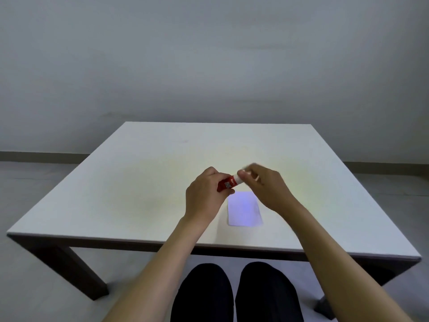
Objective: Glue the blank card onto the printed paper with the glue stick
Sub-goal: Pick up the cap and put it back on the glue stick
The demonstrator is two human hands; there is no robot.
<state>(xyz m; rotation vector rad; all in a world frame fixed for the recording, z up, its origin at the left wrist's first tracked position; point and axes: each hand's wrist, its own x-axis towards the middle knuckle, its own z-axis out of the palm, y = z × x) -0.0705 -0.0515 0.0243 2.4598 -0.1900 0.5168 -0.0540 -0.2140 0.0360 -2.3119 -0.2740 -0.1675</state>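
Note:
My left hand (205, 194) grips the red body of a glue stick (228, 183), which is held level above the table. My right hand (264, 184) pinches the stick's white end, where the cap is; its fingers are blurred. Below and between the hands a small white rectangular sheet (245, 209) lies flat on the white table (116, 194). It looks blank from here, washed out by glare, so I cannot tell whether it is the card or the printed paper. Only this one sheet is visible.
The table has dark legs and stands on a grey floor before a plain wall. My knees in dark trousers (234, 296) show under the near edge of the table.

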